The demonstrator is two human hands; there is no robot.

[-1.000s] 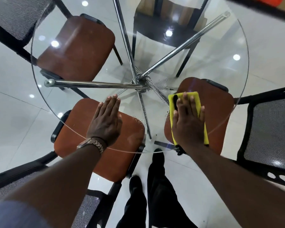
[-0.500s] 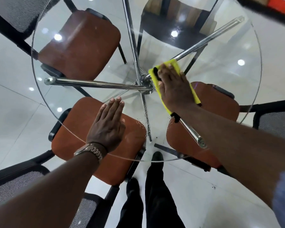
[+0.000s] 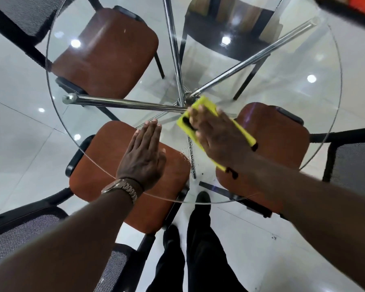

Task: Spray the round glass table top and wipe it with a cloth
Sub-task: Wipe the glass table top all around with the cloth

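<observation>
- Bench top of round glass [image 3: 293, 85], see-through, carried on chrome legs that meet at a hub [image 3: 184, 101] under its middle. That hub is the landmark for everything below.
- Brown-seated chairs show through the glass: one [image 3: 105, 55] beyond and left of the hub, one [image 3: 101, 165] on the near left, one [image 3: 282, 131] on the near right.
- Left hand [image 3: 142, 157] lies flat on the glass on the near-left side of the hub, fingers straight and together, holding nothing. Its palm sits close to the near rim.
- Right hand [image 3: 217, 135] presses down just on the near-right side of the hub, fingers straight and spread, palm flat on the cloth rather than curled round it.
- Yellow cloth [image 3: 207, 106] is pinned under that hand, its far corner almost over the hub.
- Droplets [image 3: 190, 152] run in a line from the hub toward the near rim, between the two hands, apparently unwiped.
- Wristwatch [image 3: 122, 187] sits at the rim.
- Likely troubles: the bracing palm may leave prints, its weight near the edge could rock the glass, the merely pressed cloth may slip on a fast stroke, and the metal watch might scratch the glass.
</observation>
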